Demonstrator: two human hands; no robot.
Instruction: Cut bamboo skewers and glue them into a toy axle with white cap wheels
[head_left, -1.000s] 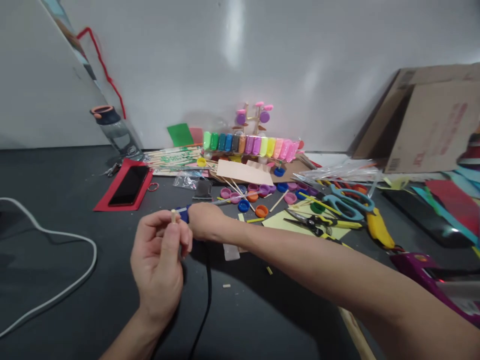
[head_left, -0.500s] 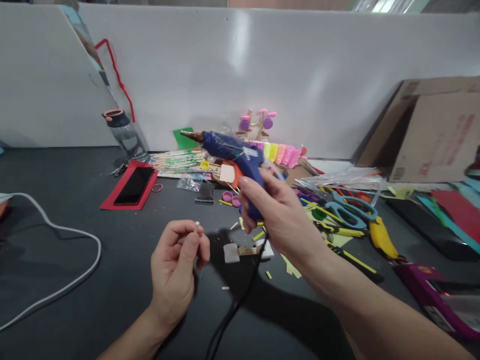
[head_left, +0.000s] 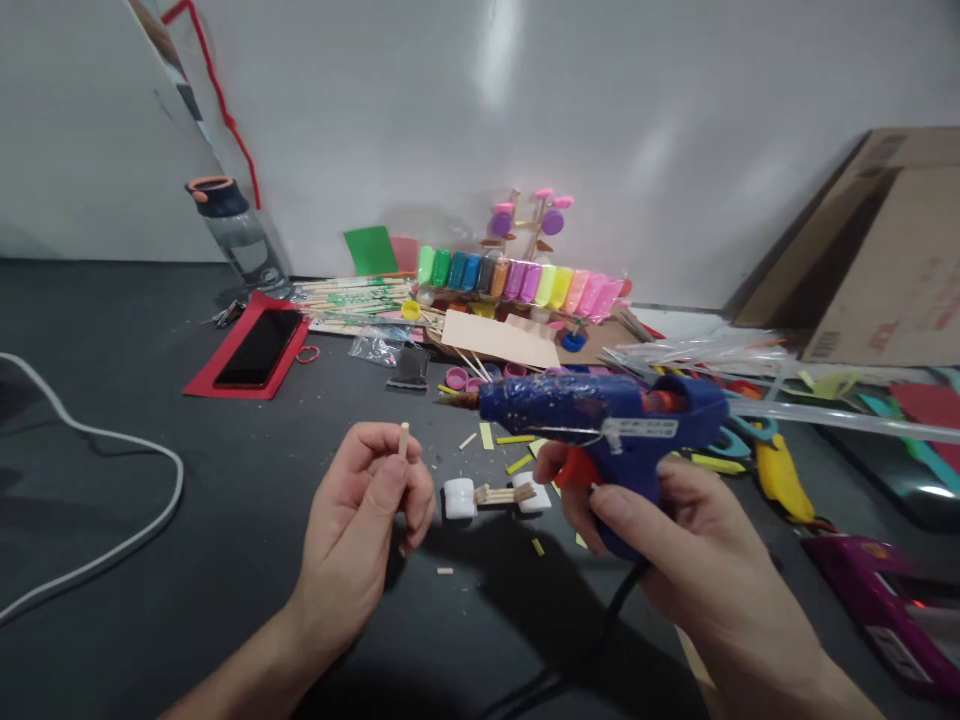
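Note:
Pinched between the thumb and fingers of my left hand (head_left: 367, 510) is a short wooden stick piece (head_left: 404, 440), held upright. My right hand (head_left: 675, 530) is wrapped round the handle of a blue glue gun (head_left: 562, 405), whose nozzle points left, above and to the right of the stick. A clear glue stick (head_left: 840, 415) sticks out of the gun's back. Below the nozzle, on the dark table, lies a small assembly of wooden sticks (head_left: 504, 495) between two white pieces (head_left: 459, 498).
Modelling clay packs (head_left: 517, 282), wooden skewers (head_left: 360, 295) and a purple stick model (head_left: 525, 225) stand or lie at the back. A phone (head_left: 259, 347) and bottle (head_left: 244, 240) are left; a yellow tool (head_left: 782, 478) and purple device (head_left: 877, 600) are right.
My right hand has moved right and down with the glue gun, which is now nearly level. My left hand still holds the stick piece, slightly further right. The view has tilted down a little.

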